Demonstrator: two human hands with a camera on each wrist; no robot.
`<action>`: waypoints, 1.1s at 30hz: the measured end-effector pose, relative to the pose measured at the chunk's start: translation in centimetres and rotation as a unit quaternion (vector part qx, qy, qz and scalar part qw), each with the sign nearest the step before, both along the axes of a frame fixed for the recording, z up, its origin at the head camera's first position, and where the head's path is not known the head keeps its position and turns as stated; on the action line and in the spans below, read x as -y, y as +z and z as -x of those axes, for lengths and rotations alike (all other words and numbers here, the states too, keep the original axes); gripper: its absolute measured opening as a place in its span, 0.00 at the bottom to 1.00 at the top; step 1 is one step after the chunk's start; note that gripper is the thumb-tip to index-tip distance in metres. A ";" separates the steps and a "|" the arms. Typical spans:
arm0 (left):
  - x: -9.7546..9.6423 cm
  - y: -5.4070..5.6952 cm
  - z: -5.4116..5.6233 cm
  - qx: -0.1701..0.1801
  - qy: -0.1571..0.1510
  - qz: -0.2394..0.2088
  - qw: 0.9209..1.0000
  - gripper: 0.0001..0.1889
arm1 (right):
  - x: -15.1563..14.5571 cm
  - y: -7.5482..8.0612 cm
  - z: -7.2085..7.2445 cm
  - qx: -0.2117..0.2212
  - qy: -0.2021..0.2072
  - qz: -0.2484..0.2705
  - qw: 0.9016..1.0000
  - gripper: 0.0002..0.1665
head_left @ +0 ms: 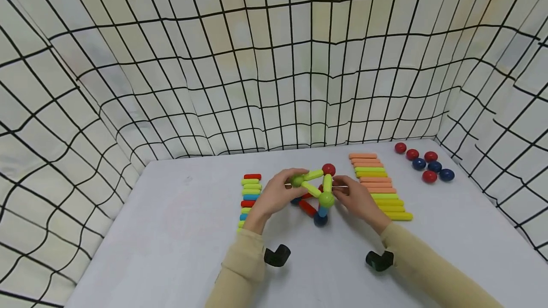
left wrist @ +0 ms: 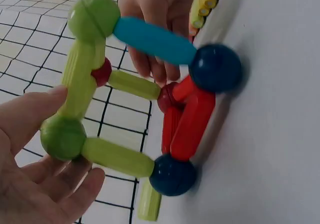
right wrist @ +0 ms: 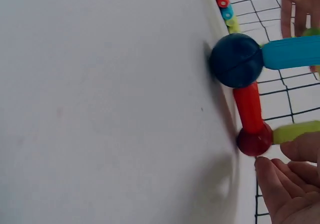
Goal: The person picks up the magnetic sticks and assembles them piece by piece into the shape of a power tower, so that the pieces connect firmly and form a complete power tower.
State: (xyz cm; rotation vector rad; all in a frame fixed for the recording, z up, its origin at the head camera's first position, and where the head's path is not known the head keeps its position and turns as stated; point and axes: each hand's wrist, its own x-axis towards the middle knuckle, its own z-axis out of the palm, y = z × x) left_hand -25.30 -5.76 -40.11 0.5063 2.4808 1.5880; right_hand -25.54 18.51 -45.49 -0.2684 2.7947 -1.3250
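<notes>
A prism-shaped frame of magnetic building sticks and balls stands on the white table (head_left: 171,251) between both hands. Its base has red sticks (left wrist: 194,124) and blue balls (left wrist: 173,174), plus a lower red ball (right wrist: 254,139). A cyan stick (left wrist: 152,40) and lime sticks rise from these to two green balls and an upper red ball (head_left: 328,169). My left hand (head_left: 276,196) holds the frame at one green ball (left wrist: 63,137), thumb on the adjoining lime stick and fingers beneath. My right hand (head_left: 355,198) has loosely bent fingers, tips right at the lower red ball.
Left of the frame lies a column of short red, lime and blue sticks (head_left: 251,191). Longer orange, lime and yellow sticks (head_left: 378,185) are lined up at right. Several loose red and blue balls (head_left: 418,164) sit farther right. Black netting (head_left: 274,61) over white cloth surrounds the table.
</notes>
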 end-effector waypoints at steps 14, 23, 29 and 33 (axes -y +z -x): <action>-2.3 -0.9 -1.4 -0.107 0.131 0.056 0.984 0.16 | -9.8 2.2 -5.6 -0.100 0.071 -0.167 0.978 0.10; -1.6 -0.2 -1.9 -0.058 0.055 0.024 0.997 0.14 | -12.4 0.8 -6.4 -0.133 0.091 -0.269 0.950 0.14; -1.1 -0.2 -2.4 -0.032 0.002 0.020 0.999 0.15 | -12.3 0.2 -5.9 -0.167 0.096 -0.294 0.936 0.18; -1.1 -0.2 -2.7 -0.039 -0.004 0.021 0.999 0.15 | -12.0 0.1 -5.7 -0.178 0.101 -0.305 0.930 0.18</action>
